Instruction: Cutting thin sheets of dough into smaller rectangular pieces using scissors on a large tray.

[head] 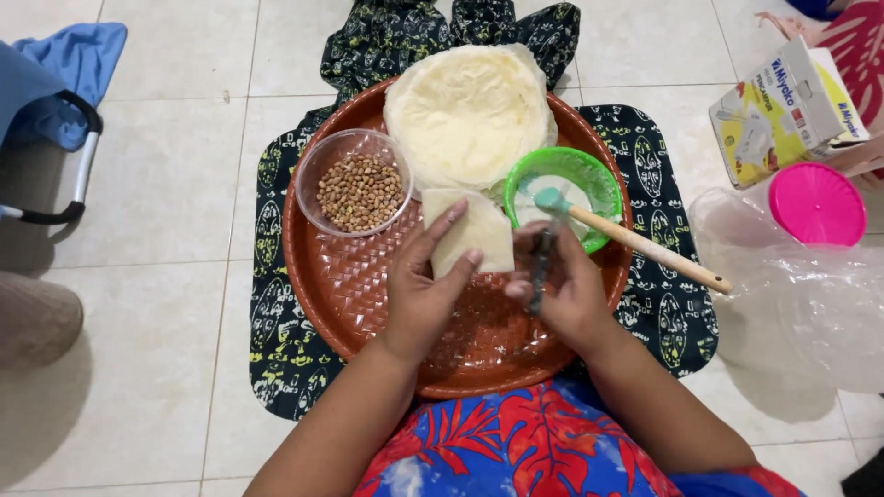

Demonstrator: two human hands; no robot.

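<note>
On the tray: a round brown woven tray (368,304) sits on a dark patterned cloth (276,304) on the tiled floor, right in front of the person's lap, so everything lies within easy reach of both hands.
Wrapper: a small folded pale wrapper (479,235) lies flat near the middle of the tray, just below the stack of round wrappers (468,115) at the far rim.
Left hand: the left hand (419,285) is spread flat, fingers stretched out and pressing on the near left edge of the folded wrapper, seemingly to keep it from shifting; it grips nothing.
Right hand: the right hand (566,285) is curled around a thin dark tool (540,267), fingers closed on it, held upright just right of the wrapper.
Green bowl: a green bowl (564,198) with white paste stands touching the stack; a wooden-handled spatula (635,241) rests in it, handle pointing right.
Clear bowl: a clear bowl of brown peanuts (359,191) stands at the tray's left.
Off the tray: a pink lid (817,204), clear plastic and a carton (787,110) lie to the right.
</note>
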